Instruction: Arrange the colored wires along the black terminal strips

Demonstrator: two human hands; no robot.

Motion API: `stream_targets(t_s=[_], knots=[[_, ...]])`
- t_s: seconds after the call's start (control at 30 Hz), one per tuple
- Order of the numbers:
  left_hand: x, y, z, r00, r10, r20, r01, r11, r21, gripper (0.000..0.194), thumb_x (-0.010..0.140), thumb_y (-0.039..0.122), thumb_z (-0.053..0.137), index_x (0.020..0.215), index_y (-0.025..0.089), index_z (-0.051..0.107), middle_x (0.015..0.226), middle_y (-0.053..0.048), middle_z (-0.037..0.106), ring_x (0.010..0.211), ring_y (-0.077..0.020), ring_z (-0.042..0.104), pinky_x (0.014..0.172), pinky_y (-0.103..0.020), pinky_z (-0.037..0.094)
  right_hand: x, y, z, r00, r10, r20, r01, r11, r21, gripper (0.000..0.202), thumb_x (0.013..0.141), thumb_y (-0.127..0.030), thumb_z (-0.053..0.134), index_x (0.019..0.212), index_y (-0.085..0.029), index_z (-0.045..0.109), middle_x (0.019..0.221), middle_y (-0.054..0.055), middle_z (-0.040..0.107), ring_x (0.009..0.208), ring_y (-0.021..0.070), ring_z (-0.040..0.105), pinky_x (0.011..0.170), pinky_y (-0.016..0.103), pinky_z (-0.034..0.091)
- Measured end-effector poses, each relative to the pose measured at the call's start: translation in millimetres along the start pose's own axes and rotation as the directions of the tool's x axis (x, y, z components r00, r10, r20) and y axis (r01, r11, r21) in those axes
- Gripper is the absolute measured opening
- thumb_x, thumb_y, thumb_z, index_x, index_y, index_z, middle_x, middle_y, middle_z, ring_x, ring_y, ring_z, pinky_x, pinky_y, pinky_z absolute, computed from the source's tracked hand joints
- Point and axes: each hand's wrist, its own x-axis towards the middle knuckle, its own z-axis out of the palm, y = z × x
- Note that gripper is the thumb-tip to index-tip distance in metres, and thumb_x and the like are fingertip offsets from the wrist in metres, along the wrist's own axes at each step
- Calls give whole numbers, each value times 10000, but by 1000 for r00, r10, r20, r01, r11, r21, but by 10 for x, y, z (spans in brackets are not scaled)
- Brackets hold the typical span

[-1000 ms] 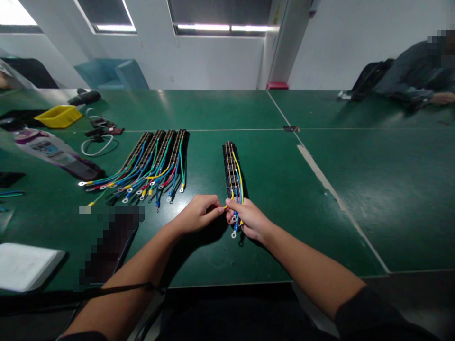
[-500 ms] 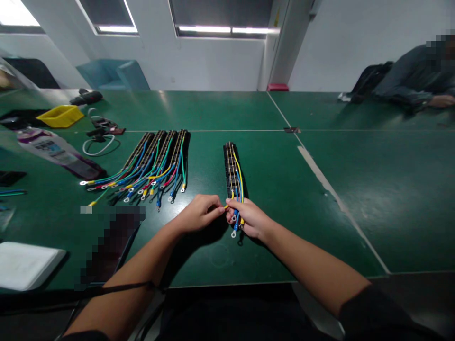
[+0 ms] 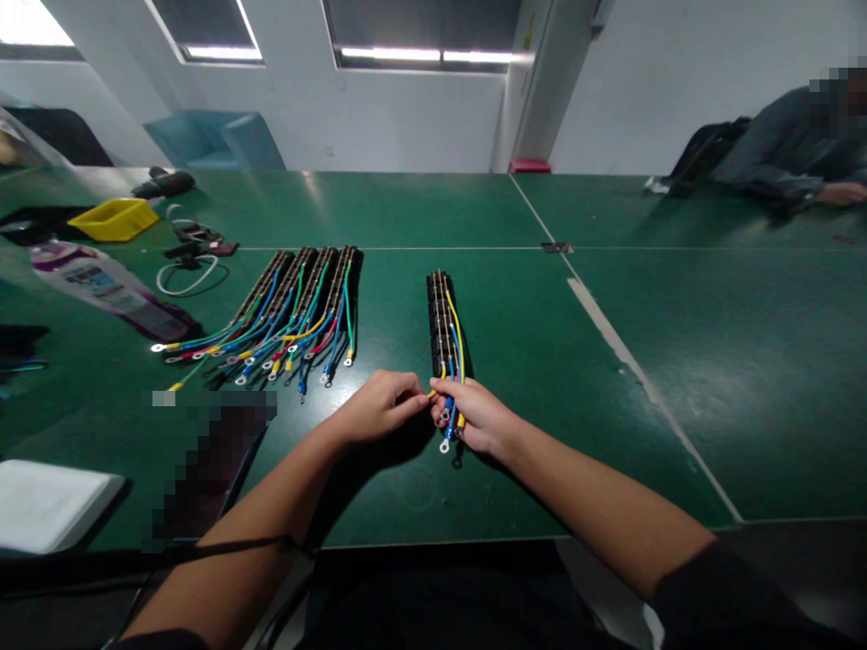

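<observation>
Near the middle of the table's near edge [image 3: 420, 543], the black terminal strip [image 3: 434, 316] points toward the far edge, its lower end clamped in the right hand [image 3: 480, 415] — the thumb lies across the wires there. The left hand [image 3: 383, 406] has thumb and fingertip pinched together on a short yellow wire [image 3: 442, 372]. Blue wires [image 3: 453, 361] with ring lugs hang past the right fingers toward the near edge. Four more wired strips [image 3: 312, 284] lie side by side farther left — beyond them, toward the far-left corner, sits a yellow bin [image 3: 114, 220].

The far-left window [image 3: 32, 25] glares; the dim view stretches at its edges.
</observation>
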Motion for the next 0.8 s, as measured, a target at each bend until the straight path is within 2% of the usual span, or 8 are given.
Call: stream_targets(t_s=[0.27, 0.6, 0.8], knots=[[-2, -29, 20, 999, -29, -19, 29, 999, -31, 272, 891, 366, 510, 792, 140, 624, 700, -10, 643, 616, -105, 546, 579, -210, 339, -8, 9, 10, 1000, -17, -9, 17, 1000, -15, 193, 847, -134, 568, 683, -157, 470, 422, -52, 461, 332, 68, 442, 339, 169, 357], [8, 22, 0, 1000, -23, 16, 23, 1000, -19, 294, 923, 341, 447, 784, 137, 605, 620, 9, 580, 566, -97, 492, 552, -207, 305, -3, 58, -47, 993, -95, 75, 97, 995, -26, 229, 782, -217, 674, 683, -155, 476, 450, -56, 478, 359, 60, 451, 360, 166, 357], [3, -5, 17, 999, -47, -20, 45, 995, -94, 269, 871, 371, 533, 762, 135, 603, 676, -5, 627, 606, -103, 539, 575, -205, 348, -23, 59, -52, 992, -98, 77, 100, 995, -17, 216, 765, -208, 687, 685, -152, 494, 452, -53, 485, 373, 60, 455, 389, 172, 389]])
